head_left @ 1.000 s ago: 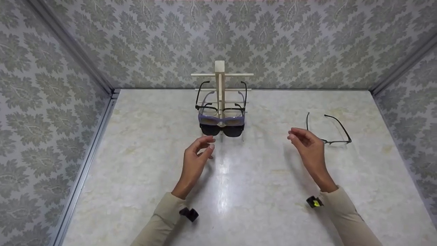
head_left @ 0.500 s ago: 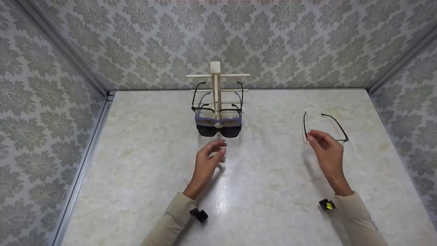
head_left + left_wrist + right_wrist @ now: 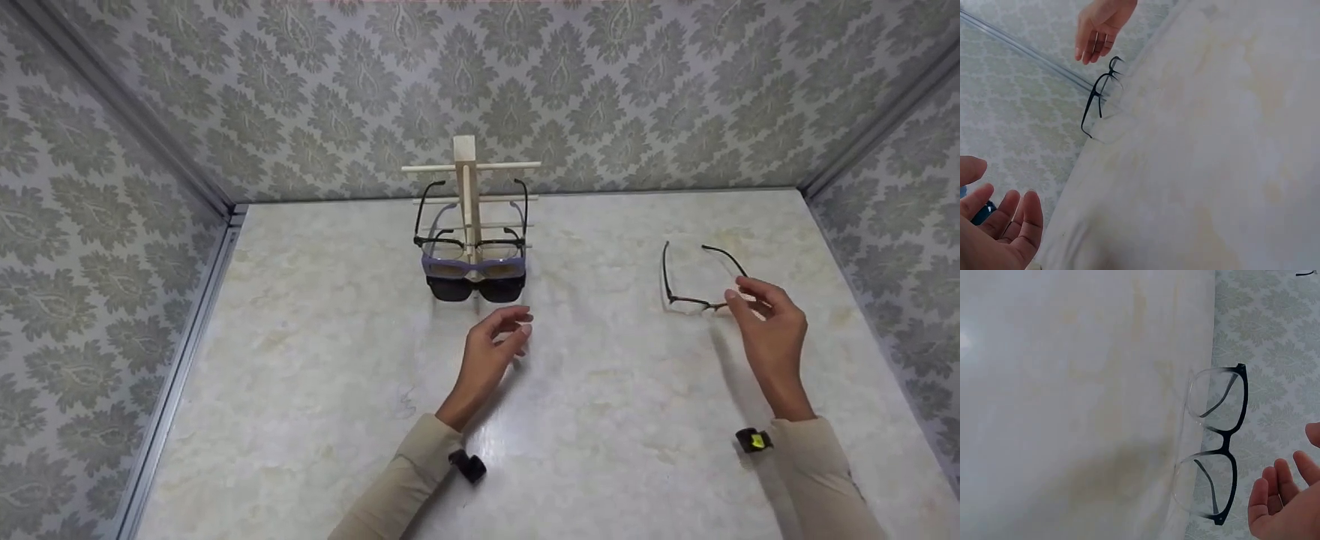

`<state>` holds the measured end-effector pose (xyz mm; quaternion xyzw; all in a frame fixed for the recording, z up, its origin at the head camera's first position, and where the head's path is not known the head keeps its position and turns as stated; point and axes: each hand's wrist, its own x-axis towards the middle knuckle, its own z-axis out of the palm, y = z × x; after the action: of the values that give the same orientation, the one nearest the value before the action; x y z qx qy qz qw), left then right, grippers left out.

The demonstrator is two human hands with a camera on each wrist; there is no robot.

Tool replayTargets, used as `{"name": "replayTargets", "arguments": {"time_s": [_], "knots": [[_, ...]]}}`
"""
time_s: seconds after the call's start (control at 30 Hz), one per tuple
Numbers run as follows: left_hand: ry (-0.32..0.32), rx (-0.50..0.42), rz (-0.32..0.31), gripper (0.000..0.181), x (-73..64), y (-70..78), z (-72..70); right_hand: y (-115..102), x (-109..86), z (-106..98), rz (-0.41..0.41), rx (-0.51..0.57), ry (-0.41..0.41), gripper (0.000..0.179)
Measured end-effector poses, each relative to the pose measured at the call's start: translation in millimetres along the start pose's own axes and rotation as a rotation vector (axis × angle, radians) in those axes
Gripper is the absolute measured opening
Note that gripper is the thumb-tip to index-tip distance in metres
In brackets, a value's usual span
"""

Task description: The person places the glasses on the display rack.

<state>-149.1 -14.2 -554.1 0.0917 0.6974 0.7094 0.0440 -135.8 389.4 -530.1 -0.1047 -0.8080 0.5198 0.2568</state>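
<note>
Dark-framed eyeglasses (image 3: 1229, 441) with clear lower rims stand unfolded on the tabletop at the right. My right hand (image 3: 772, 326) hovers at their right end with loosely bent fingers. In the right wrist view a gap shows between those fingers (image 3: 1287, 481) and the frame. In the head view this hand hides part of the glasses. My left hand (image 3: 493, 352), relaxed and holding nothing, is in the air just in front of a wooden display rack (image 3: 466, 180). On the rack hang black-framed glasses (image 3: 450, 244), purple-framed glasses (image 3: 474, 268) and dark sunglasses (image 3: 476, 289), one below another.
The pale marbled table (image 3: 337, 450) meets patterned walls (image 3: 570, 82) at the back and sides. Metal rails (image 3: 176, 360) run along the left edge. Thin pegs stick out sideways from the rack's post; the top peg (image 3: 510, 165) bears no glasses.
My right hand has moved right, across the front of the loose eyeglasses to their right end. My left hand has drifted right, away from the rack's sunglasses. The glasses stay put.
</note>
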Motion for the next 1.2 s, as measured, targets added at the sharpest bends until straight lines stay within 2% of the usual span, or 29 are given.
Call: {"name": "replayTargets", "arguments": {"time_s": [0.17,0.37,0.67,0.87,1.0,1.2], "knots": [[-0.033,-0.001,-0.009,0.035,4.7,-4.6,17.8,8,1.3,-10,0.033,-0.052,-0.027,0.037],[-0.080,-0.013,-0.027,0.036,10.6,-9.8,39.0,17,3.2,-19,0.117,-0.091,-0.092,0.051],[-0.125,-0.011,-0.037,0.038,21.6,-14.0,66.9,21,8.7,-30,0.172,-0.105,-0.078,0.053],[-0.142,-0.005,-0.053,0.036,31.4,-12.1,84.6,30,15.0,-36,0.225,-0.142,-0.140,0.061],[-0.164,0.009,-0.050,0.037,37.3,-10.7,95.1,36,15.8,-39,0.221,-0.153,-0.176,0.061],[-0.200,0.017,-0.037,0.038,45.5,-12.3,110.6,41,14.6,-39,0.188,-0.091,-0.204,0.057]]}}
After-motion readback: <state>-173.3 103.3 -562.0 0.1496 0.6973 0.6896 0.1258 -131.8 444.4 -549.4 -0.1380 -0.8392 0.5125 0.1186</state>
